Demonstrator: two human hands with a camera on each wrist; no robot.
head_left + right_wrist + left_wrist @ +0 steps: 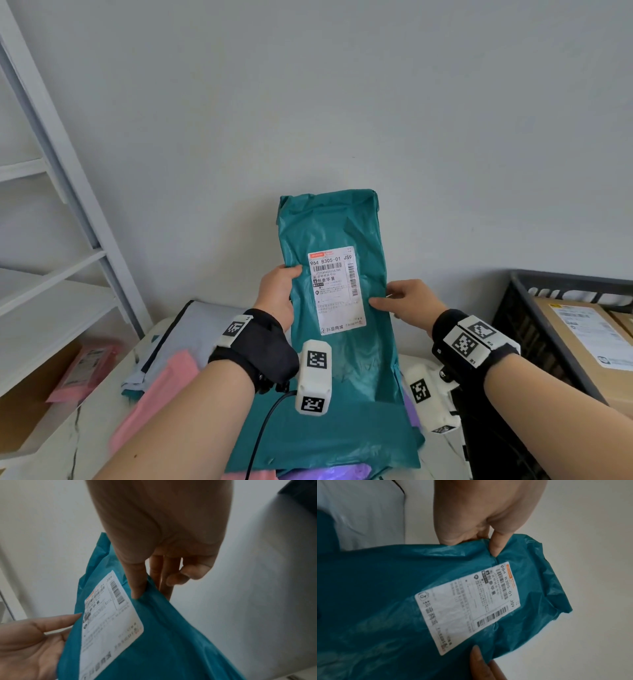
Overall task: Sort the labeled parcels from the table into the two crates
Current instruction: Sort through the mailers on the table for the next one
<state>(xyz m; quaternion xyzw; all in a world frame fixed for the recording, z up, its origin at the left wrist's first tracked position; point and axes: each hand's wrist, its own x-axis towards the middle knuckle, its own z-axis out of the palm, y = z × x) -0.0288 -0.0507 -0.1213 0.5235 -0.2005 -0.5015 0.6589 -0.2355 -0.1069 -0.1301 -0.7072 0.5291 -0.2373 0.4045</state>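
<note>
I hold a long teal plastic parcel [339,301] upright in front of me, its white shipping label [337,291] facing me. My left hand [279,291] grips its left edge, thumb on the front. My right hand [404,298] pinches the right edge between thumb and fingers. In the left wrist view the teal parcel [402,601] fills the frame with my left hand [488,520] gripping its edge. The right wrist view shows the teal parcel [171,642] pinched by my right hand [154,561]. A dark crate [548,325] stands at the right with a cardboard box [582,342] inside.
Under the parcel lie a grey mailer [195,329], a pink mailer [161,387] and a purple one [335,472] on the white table [85,428]. A white shelf unit [51,240] stands at the left, with a pink parcel [85,366] in a box below it.
</note>
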